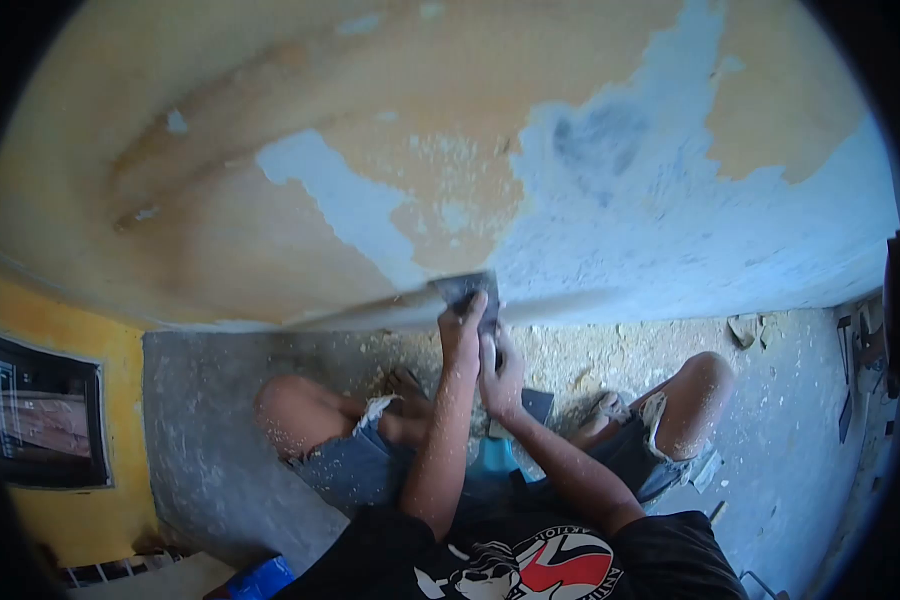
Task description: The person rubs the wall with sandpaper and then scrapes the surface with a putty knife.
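Note:
A scraper (457,286) with a wide dark blade is pressed to the lower part of the wall (610,240), where tan paint meets bare pale patches. My left hand (461,330) is closed around the blade's base, its thumb lying along the blade. Just below and to the right, my right hand (502,368) wraps the handle, most of which is hidden by my fingers. Paint remains on much of the wall, with ragged edges around the bare areas.
Paint flakes (610,355) litter the grey floor (220,430) along the wall. A dark flat piece (537,404) lies between my legs, near a light-blue seat (495,458). Larger chips (745,330) lie at right. A dark-framed opening (40,410) is in the yellow wall at left.

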Tool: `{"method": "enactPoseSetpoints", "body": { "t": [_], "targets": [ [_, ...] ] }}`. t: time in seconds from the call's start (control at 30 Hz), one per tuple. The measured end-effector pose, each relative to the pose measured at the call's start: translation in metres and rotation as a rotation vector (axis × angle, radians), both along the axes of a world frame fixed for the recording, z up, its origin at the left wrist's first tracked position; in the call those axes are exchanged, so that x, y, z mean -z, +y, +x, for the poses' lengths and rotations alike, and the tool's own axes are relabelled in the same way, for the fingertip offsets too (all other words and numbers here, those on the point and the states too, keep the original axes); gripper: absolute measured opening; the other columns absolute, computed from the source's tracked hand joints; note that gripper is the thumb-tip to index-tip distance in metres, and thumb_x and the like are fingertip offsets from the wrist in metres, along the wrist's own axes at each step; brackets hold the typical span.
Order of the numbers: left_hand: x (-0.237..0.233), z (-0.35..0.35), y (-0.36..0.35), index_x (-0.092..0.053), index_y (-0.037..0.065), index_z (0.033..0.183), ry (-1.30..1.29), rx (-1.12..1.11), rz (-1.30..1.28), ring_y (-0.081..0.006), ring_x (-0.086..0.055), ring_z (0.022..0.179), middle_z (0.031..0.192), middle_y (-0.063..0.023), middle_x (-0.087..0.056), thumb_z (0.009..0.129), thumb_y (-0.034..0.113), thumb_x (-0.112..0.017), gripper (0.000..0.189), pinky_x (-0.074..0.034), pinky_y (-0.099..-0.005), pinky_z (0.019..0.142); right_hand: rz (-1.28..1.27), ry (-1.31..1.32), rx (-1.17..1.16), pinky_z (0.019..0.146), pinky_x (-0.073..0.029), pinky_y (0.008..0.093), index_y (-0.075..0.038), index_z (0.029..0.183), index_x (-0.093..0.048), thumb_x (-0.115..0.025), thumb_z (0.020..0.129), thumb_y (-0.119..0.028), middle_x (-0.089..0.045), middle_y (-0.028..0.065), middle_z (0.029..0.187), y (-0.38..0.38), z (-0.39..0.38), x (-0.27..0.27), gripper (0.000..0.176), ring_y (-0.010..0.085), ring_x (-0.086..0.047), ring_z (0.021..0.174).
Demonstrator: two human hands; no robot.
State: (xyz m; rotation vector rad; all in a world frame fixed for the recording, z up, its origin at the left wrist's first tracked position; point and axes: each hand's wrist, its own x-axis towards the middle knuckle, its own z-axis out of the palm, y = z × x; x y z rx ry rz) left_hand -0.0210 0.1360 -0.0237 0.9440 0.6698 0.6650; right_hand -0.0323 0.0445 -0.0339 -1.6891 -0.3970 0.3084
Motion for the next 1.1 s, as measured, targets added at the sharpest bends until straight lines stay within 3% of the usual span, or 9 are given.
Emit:
{"method": "enactPoseSetpoints", "body": {
  "t": [0.17,0.3,0.37,0.43,0.57,0.63,0.77,0.9,1.1],
  "targets": [
    [-0.066,-0.002,0.003,-0.063,-0.002,0.100,-0.001,0.076,0.048,-0.0150,-0.059,0.058,0.079,-0.0094,-0.066,0.090,0.022,-0.069,0.027,-0.047,-0.0278,0.052,0.044,0.038,-0.030,0.107,-0.039,0.0387,0.011,0.135,-0.047,-0.049,0.100,-0.019,-0.052,0.0301,0.135,0.010,0.014,-0.029,0.046,0.0361,-0.050,0.129],
    [-0.028,0.005,-0.004,-0.064,-0.003,0.096,0.033,-0.029,0.029,-0.0144,-0.059,0.058,0.077,-0.0086,-0.066,0.090,0.023,-0.069,0.027,-0.048,-0.0277,0.052,0.053,0.076,-0.028,0.108,-0.038,0.0392,0.012,0.135,-0.046,-0.049,0.100,-0.020,-0.051,0.0318,0.135,0.003,0.005,0.004,0.047,0.0372,-0.049,0.130],
    [-0.048,0.007,-0.003,-0.064,-0.003,0.094,-0.005,0.029,-0.013,-0.0151,-0.059,0.055,0.077,-0.0097,-0.067,0.090,0.024,-0.069,0.028,-0.047,-0.0276,0.051,-0.013,-0.066,-0.012,0.108,-0.038,0.0393,0.013,0.135,-0.045,-0.049,0.101,-0.020,-0.050,0.0327,0.135,0.005,0.007,-0.007,0.048,0.0372,-0.048,0.131],
    [-0.058,0.004,0.002,-0.067,-0.004,0.094,-0.015,0.076,0.001,-0.0154,-0.059,0.054,0.079,-0.0119,-0.070,0.089,0.015,-0.069,0.020,-0.046,-0.0267,0.048,0.045,0.224,-0.028,0.108,-0.037,0.0397,0.013,0.134,-0.045,-0.048,0.101,-0.021,-0.050,0.0325,0.136,0.010,0.003,-0.019,0.048,0.0375,-0.047,0.132],
    [-0.046,0.006,-0.001,-0.064,-0.002,0.095,0.002,0.074,0.011,-0.0167,-0.059,0.055,0.078,-0.0129,-0.067,0.091,0.023,-0.067,0.025,-0.046,-0.0274,0.049,0.051,0.035,-0.033,0.108,-0.037,0.0400,0.012,0.134,-0.046,-0.047,0.101,-0.021,-0.048,0.0324,0.138,0.005,0.008,-0.018,0.046,0.0378,-0.045,0.133],
    [-0.056,0.011,-0.001,-0.064,-0.003,0.095,-0.072,0.073,0.017,-0.0167,-0.059,0.055,0.078,-0.0122,-0.067,0.092,0.022,-0.067,0.025,-0.046,-0.0276,0.050,-0.018,-0.073,0.004,0.105,-0.039,0.0402,0.011,0.129,-0.051,-0.048,0.101,-0.019,-0.052,0.0330,0.133,0.005,0.013,-0.032,0.041,0.0379,-0.051,0.128],
    [-0.100,0.007,0.000,-0.064,-0.003,0.098,-0.082,0.099,0.097,-0.0163,-0.060,0.058,0.081,-0.0118,-0.068,0.091,0.021,-0.067,0.024,-0.047,-0.0275,0.051,0.075,0.170,-0.086,0.097,-0.044,0.0404,0.010,0.117,-0.056,-0.048,0.101,-0.017,-0.059,0.0336,0.118,0.004,0.016,-0.081,0.033,0.0351,-0.061,0.113],
    [-0.095,0.002,-0.009,-0.064,-0.003,0.096,-0.046,0.069,0.037,-0.0166,-0.060,0.056,0.080,-0.0122,-0.068,0.090,0.021,-0.069,0.024,-0.047,-0.0272,0.050,0.143,-0.032,0.029,0.102,-0.041,0.0393,0.012,0.131,-0.048,-0.047,0.101,-0.017,-0.054,0.0338,0.130,0.001,0.001,-0.051,0.041,0.0350,-0.054,0.125],
    [-0.098,0.003,-0.002,-0.065,-0.002,0.096,0.029,0.090,0.006,-0.0169,-0.060,0.054,0.081,-0.0139,-0.070,0.090,0.022,-0.070,0.025,-0.045,-0.0273,0.049,0.147,0.109,-0.073,0.109,-0.034,0.0394,0.013,0.134,-0.044,-0.044,0.102,-0.016,-0.051,0.0313,0.136,0.005,0.001,-0.047,0.043,0.0355,-0.046,0.133]
  ]
}}
